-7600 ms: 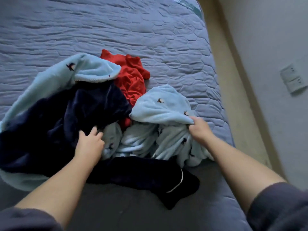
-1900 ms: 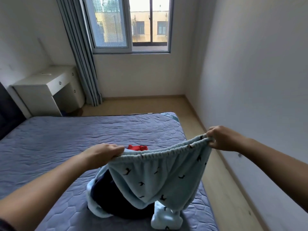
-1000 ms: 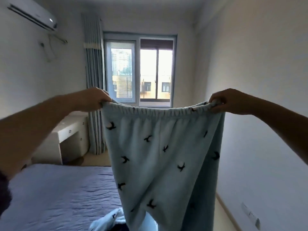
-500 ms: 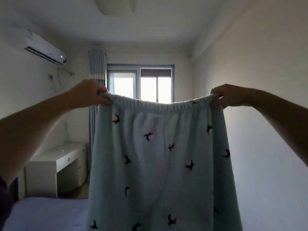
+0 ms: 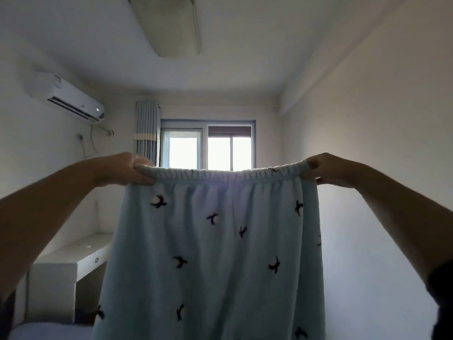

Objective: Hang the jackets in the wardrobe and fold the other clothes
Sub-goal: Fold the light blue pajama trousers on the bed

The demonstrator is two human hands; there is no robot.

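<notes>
Pinching the pajama pants (image 5: 215, 253) waistband taut, my left hand (image 5: 122, 169) and right hand (image 5: 328, 169) risk dropping a corner if either pinch loosens.

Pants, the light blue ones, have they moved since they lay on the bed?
Yes, upward. The pants were heaped on the bed; now the left hand and right hand hold the waistband up across the window's bottom.
</notes>
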